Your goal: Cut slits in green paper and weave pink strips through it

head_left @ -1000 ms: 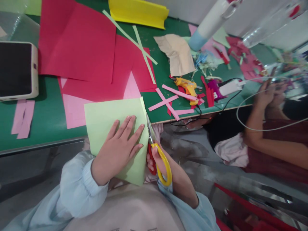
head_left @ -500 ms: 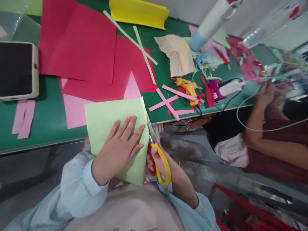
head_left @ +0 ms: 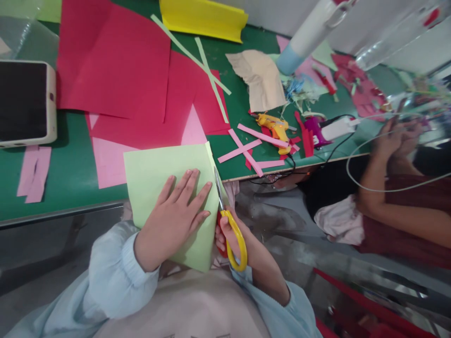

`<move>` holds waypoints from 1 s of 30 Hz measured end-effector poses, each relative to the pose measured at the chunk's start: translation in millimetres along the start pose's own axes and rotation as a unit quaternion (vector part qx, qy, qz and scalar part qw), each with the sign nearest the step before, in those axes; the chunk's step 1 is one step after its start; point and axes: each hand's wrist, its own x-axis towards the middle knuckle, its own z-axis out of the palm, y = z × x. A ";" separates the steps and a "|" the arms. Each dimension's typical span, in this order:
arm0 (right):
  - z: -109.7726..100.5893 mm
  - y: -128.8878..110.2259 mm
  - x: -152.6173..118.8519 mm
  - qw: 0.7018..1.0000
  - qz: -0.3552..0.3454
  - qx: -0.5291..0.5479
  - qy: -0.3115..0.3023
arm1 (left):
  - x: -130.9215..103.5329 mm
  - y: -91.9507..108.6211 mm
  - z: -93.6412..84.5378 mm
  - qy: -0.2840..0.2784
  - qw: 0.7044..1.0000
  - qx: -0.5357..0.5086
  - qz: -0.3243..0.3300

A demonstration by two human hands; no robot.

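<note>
A light green paper sheet (head_left: 158, 169) lies over the front edge of the green table, its lower part hanging past the edge. My left hand (head_left: 176, 216) rests flat on it with fingers spread. In my right hand (head_left: 232, 230) is a pair of scissors (head_left: 240, 251) with yellow and red handles. The blades sit at the sheet's right edge, where a narrow strip (head_left: 209, 152) is partly cut from it. Part of the red handle is hidden by my fingers.
Red sheets (head_left: 116, 65) and pink paper (head_left: 109, 164) lie beyond. A phone (head_left: 24, 103) is at left. Pink strips (head_left: 243, 150), a yellow glue gun (head_left: 273, 126), a beige cloth-like piece (head_left: 262, 80) and a white-and-blue bottle (head_left: 303, 40) are at right. Another person's hands (head_left: 394, 136) are farther right.
The yellow scissor handle has moved slightly left, closer to the red one, so the scissors have closed a little. My left hand and the sheet have not visibly moved.
</note>
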 end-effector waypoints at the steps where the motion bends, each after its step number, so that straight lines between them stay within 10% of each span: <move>1: -0.2 -1.0 0.3 1.000 0.012 0.006 -0.022 | -0.1 0.0 0.1 -0.001 1.000 -0.001 0.000; 30: -3.3 1.7 -9.0 0.998 -0.013 -0.064 -0.026 | -9.7 4.1 0.3 0.000 1.000 -0.005 -0.002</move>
